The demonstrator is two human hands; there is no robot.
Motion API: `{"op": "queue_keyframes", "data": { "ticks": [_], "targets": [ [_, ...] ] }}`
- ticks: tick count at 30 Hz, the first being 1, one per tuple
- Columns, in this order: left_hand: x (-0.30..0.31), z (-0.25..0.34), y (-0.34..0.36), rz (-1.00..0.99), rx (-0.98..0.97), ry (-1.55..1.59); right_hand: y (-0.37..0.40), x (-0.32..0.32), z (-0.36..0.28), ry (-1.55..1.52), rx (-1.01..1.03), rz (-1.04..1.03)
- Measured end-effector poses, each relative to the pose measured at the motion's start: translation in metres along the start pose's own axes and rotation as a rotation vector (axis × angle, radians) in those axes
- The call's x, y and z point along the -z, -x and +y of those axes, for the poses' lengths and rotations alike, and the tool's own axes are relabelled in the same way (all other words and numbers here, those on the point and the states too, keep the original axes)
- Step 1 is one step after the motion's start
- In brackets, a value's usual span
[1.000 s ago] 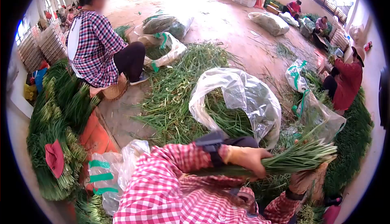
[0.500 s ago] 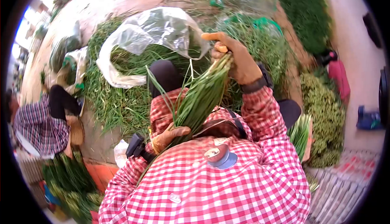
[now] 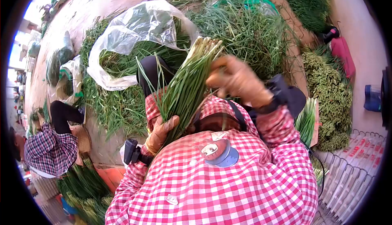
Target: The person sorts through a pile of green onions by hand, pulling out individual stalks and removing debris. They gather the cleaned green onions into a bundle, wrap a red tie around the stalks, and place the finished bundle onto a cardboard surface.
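Note:
My left hand, in an orange-brown glove, is closed around the lower part of a bunch of long green stalks. The bunch looks like garlic chives and leans up and to the right in front of my chest, its pale cut ends at the top. A few loose blades stick out to its left. Just right of the upper bunch is my gloved right hand, smeared by motion. Its fingers look bent; whether they hold anything does not show. Past my knee, a clear plastic bag lies open over more green stalks.
Loose green stalks are heaped ahead of me. Sorted stalks lie at my right, beside a pile of yellow-green stems. Metal racks stand at lower right. A co-worker in a checked shirt sits at left, near an orange crate.
My right hand has let go of the bunch's top and moved right and down. The cut ends now show, and the bunch stands more upright in my left hand.

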State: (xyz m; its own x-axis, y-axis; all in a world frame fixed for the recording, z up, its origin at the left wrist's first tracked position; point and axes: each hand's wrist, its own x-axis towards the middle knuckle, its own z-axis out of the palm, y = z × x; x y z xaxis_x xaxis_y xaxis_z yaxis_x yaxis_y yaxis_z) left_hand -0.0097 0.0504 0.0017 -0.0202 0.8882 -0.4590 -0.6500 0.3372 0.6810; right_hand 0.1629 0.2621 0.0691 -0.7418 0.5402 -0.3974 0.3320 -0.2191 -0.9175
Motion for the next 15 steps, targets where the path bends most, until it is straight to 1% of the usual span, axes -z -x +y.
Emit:
{"op": "queue_keyframes", "data": {
  "ticks": [1, 2, 3, 5, 6, 7, 8, 9, 10, 11, 13, 14, 15],
  "targets": [
    [-0.005, 0.002, 0.000, 0.029, -0.046, -0.031, -0.008, -0.016, 0.024, -0.122, 0.076, -0.017],
    [0.004, -0.002, 0.000, 0.004, -0.051, 0.025, -0.013, -0.026, 0.042, -0.159, 0.236, 0.016],
    [0.006, -0.002, 0.000, 0.019, -0.058, -0.033, -0.015, -0.031, 0.044, -0.193, 0.399, 0.049],
    [0.010, -0.002, 0.003, 0.054, -0.082, -0.137, -0.003, -0.005, 0.033, -0.053, 0.289, -0.059],
    [0.015, -0.006, 0.003, 0.097, -0.138, -0.269, -0.004, 0.013, 0.036, -0.012, 0.222, -0.039],
    [0.018, -0.009, 0.003, 0.106, -0.111, -0.257, -0.003, 0.027, 0.032, 0.050, 0.298, 0.127],
    [0.019, -0.012, 0.005, 0.114, -0.084, -0.244, -0.008, 0.047, 0.032, 0.013, 0.313, 0.289],
    [0.019, -0.015, 0.005, 0.120, -0.055, -0.232, -0.012, 0.065, 0.028, 0.035, 0.412, 0.519],
    [0.011, -0.012, 0.005, 0.109, -0.055, -0.204, -0.010, 0.080, 0.014, 0.060, 0.661, 0.610],
    [0.010, -0.012, 0.003, 0.105, -0.053, -0.228, -0.008, 0.088, 0.002, 0.080, 0.719, 0.644],
    [0.009, -0.010, 0.002, 0.101, -0.044, -0.290, -0.011, 0.057, -0.012, 0.127, 0.918, 0.386],
    [0.006, -0.006, 0.002, 0.129, -0.061, -0.426, -0.006, 0.038, -0.017, 0.573, 0.899, 0.374],
    [-0.001, 0.001, 0.002, 0.109, -0.048, -0.394, -0.003, 0.022, -0.016, 0.816, 0.830, 0.325]
  ]
}}
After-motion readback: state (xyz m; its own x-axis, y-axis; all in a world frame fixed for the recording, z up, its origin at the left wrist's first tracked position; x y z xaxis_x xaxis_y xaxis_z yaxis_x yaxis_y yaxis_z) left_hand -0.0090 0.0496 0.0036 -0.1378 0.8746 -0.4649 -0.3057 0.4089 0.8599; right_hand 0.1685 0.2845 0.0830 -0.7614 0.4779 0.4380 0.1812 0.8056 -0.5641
